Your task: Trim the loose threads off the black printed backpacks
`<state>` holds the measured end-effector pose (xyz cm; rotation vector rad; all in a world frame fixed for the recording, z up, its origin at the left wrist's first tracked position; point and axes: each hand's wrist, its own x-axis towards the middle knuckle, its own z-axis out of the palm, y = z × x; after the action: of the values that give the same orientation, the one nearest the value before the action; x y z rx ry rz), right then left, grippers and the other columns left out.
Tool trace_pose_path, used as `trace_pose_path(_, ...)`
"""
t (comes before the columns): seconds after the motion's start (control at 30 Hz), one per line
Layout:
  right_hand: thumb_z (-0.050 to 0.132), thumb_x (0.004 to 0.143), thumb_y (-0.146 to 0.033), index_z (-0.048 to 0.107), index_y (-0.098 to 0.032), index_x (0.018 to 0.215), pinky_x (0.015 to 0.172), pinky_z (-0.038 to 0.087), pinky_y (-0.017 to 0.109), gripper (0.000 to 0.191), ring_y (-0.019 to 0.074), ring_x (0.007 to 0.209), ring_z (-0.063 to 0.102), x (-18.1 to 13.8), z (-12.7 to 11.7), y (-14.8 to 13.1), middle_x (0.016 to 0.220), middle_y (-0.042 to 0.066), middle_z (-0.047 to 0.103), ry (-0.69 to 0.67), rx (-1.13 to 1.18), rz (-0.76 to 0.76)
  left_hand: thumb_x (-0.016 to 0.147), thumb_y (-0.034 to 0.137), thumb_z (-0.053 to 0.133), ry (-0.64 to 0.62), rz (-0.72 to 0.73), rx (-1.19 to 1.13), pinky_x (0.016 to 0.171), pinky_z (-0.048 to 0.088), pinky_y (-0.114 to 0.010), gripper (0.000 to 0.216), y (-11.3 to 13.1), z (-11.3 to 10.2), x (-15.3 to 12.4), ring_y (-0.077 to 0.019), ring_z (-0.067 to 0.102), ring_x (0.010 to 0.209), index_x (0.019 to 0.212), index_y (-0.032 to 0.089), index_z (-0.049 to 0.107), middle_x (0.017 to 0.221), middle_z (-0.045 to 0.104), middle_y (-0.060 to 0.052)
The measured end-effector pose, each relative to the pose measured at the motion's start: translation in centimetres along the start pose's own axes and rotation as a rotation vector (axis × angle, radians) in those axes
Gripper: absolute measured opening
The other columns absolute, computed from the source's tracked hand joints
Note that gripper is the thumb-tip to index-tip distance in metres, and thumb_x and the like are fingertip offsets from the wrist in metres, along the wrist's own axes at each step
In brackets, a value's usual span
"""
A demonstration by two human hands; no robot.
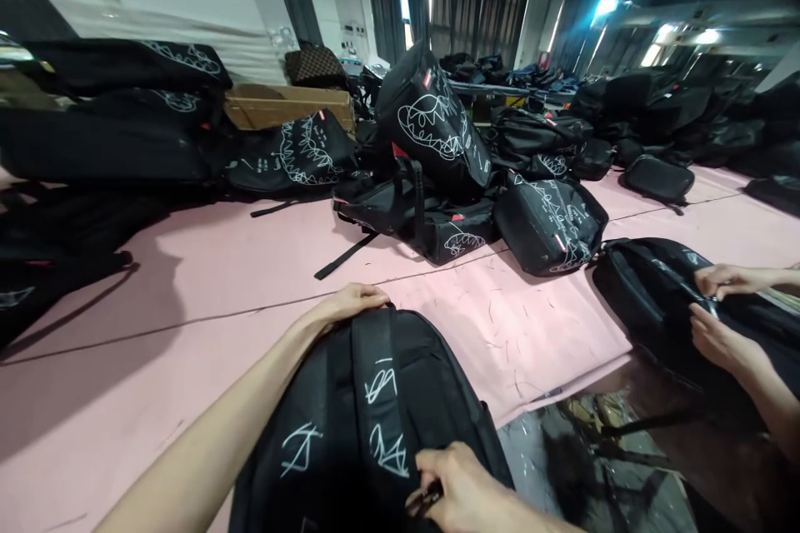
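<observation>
Black, white-scrawled fabric backpack [375,412] is gripped atop by the left hand [357,302]; a small dark object [430,501] is pinched by the right hand [461,479]; fabric could be snagged by slanted tugging.

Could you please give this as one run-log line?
Left hand: at top of black backpack; Right hand: curled over its lower part, grip unclear; Nearby: co-worker's hands at another bag

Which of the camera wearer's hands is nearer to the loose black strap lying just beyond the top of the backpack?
The left hand. It is at the top of the backpack, just short of the strap; the right hand is farther off, lower down the backpack.
</observation>
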<state>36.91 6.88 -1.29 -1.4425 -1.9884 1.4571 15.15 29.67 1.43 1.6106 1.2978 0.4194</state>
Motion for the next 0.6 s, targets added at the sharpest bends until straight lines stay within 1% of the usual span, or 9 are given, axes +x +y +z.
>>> trace_pose_path(0.07, 0.069, 0.064, -0.029, 0.065, -0.021, 0.064, 0.058, 0.04, 0.021, 0.009, 0.0176, 0.066, 0.065, 0.1, -0.9, 0.3, 0.069, 0.0, 0.069, -0.012, -0.03, 0.036, 0.063, 0.05, 0.058, -0.09, 0.022, 0.193, 0.07, 0.044, -0.024, 0.037, 1.0, 0.0, 0.8, -0.0198, 0.061, 0.079, 0.077, 0.018, 0.071, 0.081, 0.07, -0.003)
trace_pose_path(0.13, 0.071, 0.064, -0.035, 0.069, -0.023, 0.074, 0.061, 0.042, 0.021, 0.016, 0.0181, 0.07, 0.065, 0.6, -2.9, 0.4, 0.072, -0.001, 0.07, 0.036, -0.002, 0.038, 0.062, 0.046, 0.059, -0.119, 0.01, 0.344, 0.07, 0.043, -0.023, 0.032, 2.2, 0.3, 1.7, -0.0197, 0.061, 0.08, 0.076, 0.021, 0.071, 0.08, 0.071, -0.001)
trace_pose_path(0.17, 0.07, 0.065, -0.037, 0.069, -0.024, 0.082, 0.064, 0.043, 0.022, 0.021, 0.0183, 0.073, 0.065, 1.1, -4.2, 0.4, 0.075, 0.0, 0.07, 0.1, 0.007, 0.039, 0.061, 0.043, 0.059, -0.124, -0.004, 0.394, 0.069, 0.043, -0.023, 0.029, 2.7, 0.6, 2.0, -0.0196, 0.061, 0.08, 0.075, 0.021, 0.072, 0.078, 0.071, 0.0)
trace_pose_path(0.23, 0.068, 0.068, -0.041, 0.066, -0.025, 0.099, 0.072, 0.044, 0.025, 0.035, 0.0196, 0.08, 0.064, 2.4, -6.8, 0.3, 0.084, 0.001, 0.07, 0.283, -0.036, 0.049, 0.059, 0.04, 0.061, -0.113, -0.036, 0.469, 0.065, 0.043, -0.023, 0.025, 3.7, 1.0, 2.3, -0.0194, 0.061, 0.074, 0.072, 0.022, 0.072, 0.072, 0.07, 0.0)
trace_pose_path(0.3, 0.065, 0.071, -0.044, 0.055, -0.023, 0.117, 0.078, 0.043, 0.029, 0.052, 0.0216, 0.089, 0.062, 4.2, -8.9, 0.2, 0.095, 0.005, 0.068, 0.434, -0.137, 0.031, 0.058, 0.037, 0.062, -0.092, -0.067, 0.556, 0.06, 0.042, -0.023, 0.02, 4.6, 1.5, 2.3, -0.0193, 0.061, 0.069, 0.068, 0.022, 0.072, 0.066, 0.069, 0.0)
trace_pose_path(0.33, 0.062, 0.073, -0.044, 0.05, -0.021, 0.122, 0.08, 0.042, 0.03, 0.055, 0.0221, 0.092, 0.061, 5.2, -9.6, 0.2, 0.099, 0.007, 0.067, 0.479, -0.187, 0.012, 0.057, 0.035, 0.063, -0.072, -0.082, 0.601, 0.059, 0.042, -0.024, 0.018, 5.0, 1.7, 2.1, -0.0195, 0.061, 0.068, 0.067, 0.022, 0.072, 0.064, 0.068, -0.001)
trace_pose_path(0.4, 0.055, 0.08, -0.04, 0.05, -0.017, 0.121, 0.08, 0.041, 0.029, 0.046, 0.0215, 0.094, 0.06, 7.3, -10.4, 0.0, 0.101, 0.009, 0.066, 0.525, -0.258, -0.012, 0.056, 0.031, 0.064, -0.015, -0.114, 0.686, 0.06, 0.042, -0.026, 0.015, 5.6, 2.2, 1.8, -0.0208, 0.061, 0.068, 0.066, 0.021, 0.071, 0.066, 0.068, -0.003)
trace_pose_path(0.5, 0.05, 0.084, -0.035, 0.061, -0.019, 0.102, 0.076, 0.04, 0.028, 0.027, 0.0206, 0.09, 0.061, 9.9, -10.5, -0.4, 0.094, 0.007, 0.068, 0.566, -0.347, 0.018, 0.06, 0.027, 0.061, 0.061, -0.132, 0.78, 0.063, 0.043, -0.028, 0.014, 6.0, 3.0, 1.3, -0.0229, 0.063, 0.072, 0.068, 0.02, 0.07, 0.072, 0.069, -0.007)
trace_pose_path(0.6, 0.05, 0.084, -0.038, 0.065, -0.021, 0.095, 0.072, 0.039, 0.028, 0.025, 0.0213, 0.088, 0.062, 11.4, -10.2, -1.2, 0.091, 0.007, 0.07, 0.555, -0.421, 0.048, 0.069, 0.025, 0.052, 0.098, -0.114, 0.83, 0.067, 0.044, -0.03, 0.019, 5.6, 3.8, 0.8, -0.0252, 0.063, 0.08, 0.074, 0.018, 0.069, 0.081, 0.07, -0.011)
